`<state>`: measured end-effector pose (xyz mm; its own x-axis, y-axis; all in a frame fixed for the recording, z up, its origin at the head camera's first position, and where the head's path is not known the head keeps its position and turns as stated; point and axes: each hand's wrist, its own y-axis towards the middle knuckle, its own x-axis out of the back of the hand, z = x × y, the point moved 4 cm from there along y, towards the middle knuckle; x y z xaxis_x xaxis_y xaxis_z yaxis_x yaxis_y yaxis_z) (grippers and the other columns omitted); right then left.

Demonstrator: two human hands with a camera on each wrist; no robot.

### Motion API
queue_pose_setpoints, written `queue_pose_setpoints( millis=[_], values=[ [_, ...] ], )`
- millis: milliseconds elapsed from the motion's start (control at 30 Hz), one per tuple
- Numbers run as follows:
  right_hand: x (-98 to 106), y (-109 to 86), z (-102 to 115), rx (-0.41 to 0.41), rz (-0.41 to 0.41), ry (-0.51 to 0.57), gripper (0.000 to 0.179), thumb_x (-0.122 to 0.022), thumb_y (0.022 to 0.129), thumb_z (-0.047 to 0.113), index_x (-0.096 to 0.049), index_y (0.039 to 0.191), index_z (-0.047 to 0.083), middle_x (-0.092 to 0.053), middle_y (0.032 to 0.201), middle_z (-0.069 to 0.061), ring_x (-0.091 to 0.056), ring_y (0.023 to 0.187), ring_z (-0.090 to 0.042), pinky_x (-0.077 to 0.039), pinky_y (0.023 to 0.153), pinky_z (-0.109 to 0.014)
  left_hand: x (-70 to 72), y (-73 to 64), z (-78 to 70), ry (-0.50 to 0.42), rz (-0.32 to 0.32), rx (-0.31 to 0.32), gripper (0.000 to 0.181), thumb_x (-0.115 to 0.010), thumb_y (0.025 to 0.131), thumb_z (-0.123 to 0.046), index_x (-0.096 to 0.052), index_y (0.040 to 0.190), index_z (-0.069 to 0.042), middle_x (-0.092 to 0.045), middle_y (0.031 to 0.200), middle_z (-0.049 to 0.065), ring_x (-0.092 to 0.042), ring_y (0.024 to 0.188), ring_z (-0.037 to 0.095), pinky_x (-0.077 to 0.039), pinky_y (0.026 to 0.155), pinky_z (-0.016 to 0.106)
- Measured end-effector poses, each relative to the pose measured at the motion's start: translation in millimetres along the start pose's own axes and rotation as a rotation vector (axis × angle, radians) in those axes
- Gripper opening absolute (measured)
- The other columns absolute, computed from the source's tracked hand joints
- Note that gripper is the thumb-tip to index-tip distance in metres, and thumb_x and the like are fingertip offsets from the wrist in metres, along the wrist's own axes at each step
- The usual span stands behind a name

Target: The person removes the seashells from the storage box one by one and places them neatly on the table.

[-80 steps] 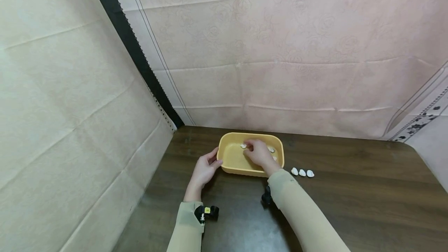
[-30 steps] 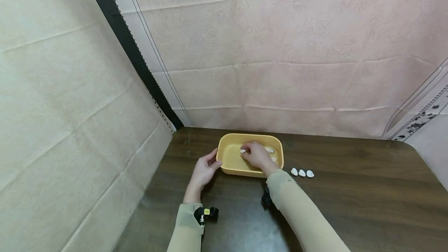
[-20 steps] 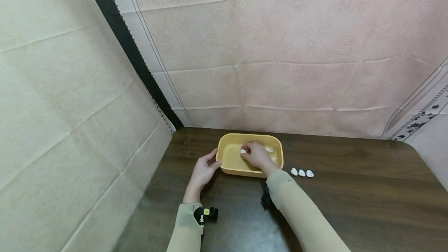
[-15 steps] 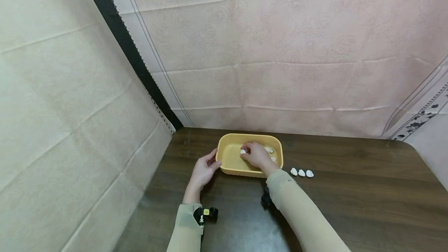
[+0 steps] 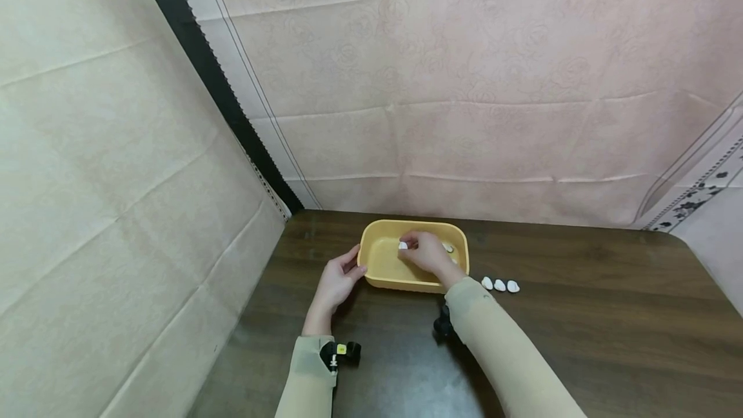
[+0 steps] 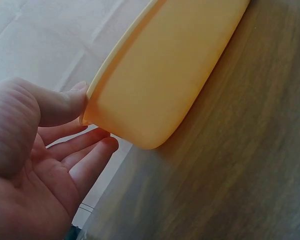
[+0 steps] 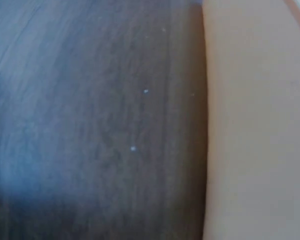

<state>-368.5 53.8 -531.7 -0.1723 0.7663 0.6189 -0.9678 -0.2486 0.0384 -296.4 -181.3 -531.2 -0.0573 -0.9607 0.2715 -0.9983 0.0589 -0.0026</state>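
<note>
Both forearms reach forward in the head view, the left arm (image 5: 307, 369) rising steeply and the right arm (image 5: 513, 357) slanting inward toward the left. The left hand (image 5: 336, 280) sets its thumb (image 6: 65, 106) opposite slightly bent fingers (image 6: 92, 167). The right hand (image 5: 428, 254) angles leftward, thumb and index fingertip drawn together in a pinch.

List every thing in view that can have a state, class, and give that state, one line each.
Yellow container: upright, uncovered, on the wooden table
Left hand: gripping the container's left end
Right hand: pinching a white piece at the container
White pieces in the container: loose, partly hidden
Three white pieces: on the table, in a row
Back cloth: hanging, creased
</note>
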Motion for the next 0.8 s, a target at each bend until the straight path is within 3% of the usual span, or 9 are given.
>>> queue_pose_setpoints(
  millis=[300, 500, 800],
  values=[
    [15, -4.6, 10, 0.011, -0.012, 0.108, 0.034, -0.082, 0.097, 0.020, -0.076, 0.129, 0.008, -0.075, 0.115, -0.006, -0.068, 0.098, -0.022, -0.059, 0.082, -0.034, -1.0, 0.4, -2.5, -0.001, 0.011, -0.013, 0.057, -0.069, 0.104, -0.004, -0.050, 0.159, -0.005, -0.053, 0.159, 0.016, -0.056, 0.142, 0.032, -0.051, 0.111, 0.044],
    [28, -14.1, 13, 0.019, -0.047, 0.122, 0.036, -0.083, 0.097, 0.025, -0.077, 0.130, 0.011, -0.076, 0.112, -0.002, -0.066, 0.098, -0.021, -0.056, 0.085, -0.035, -0.4, -0.8, -1.4, -0.016, 0.011, -0.015, 0.057, -0.069, 0.104, -0.004, -0.050, 0.159, -0.005, -0.052, 0.159, 0.018, -0.055, 0.143, 0.033, -0.050, 0.111, 0.045],
    [54, -36.0, 7, 0.099, -0.106, 0.150, 0.039, -0.084, 0.096, 0.020, -0.076, 0.130, 0.003, -0.078, 0.115, -0.005, -0.070, 0.099, -0.023, -0.057, 0.085, -0.033, 0.7, -0.3, -0.1, -0.010, 0.011, -0.011, 0.058, -0.069, 0.104, -0.004, -0.050, 0.158, -0.004, -0.052, 0.160, 0.018, -0.055, 0.142, 0.035, -0.051, 0.110, 0.044]
  ],
)
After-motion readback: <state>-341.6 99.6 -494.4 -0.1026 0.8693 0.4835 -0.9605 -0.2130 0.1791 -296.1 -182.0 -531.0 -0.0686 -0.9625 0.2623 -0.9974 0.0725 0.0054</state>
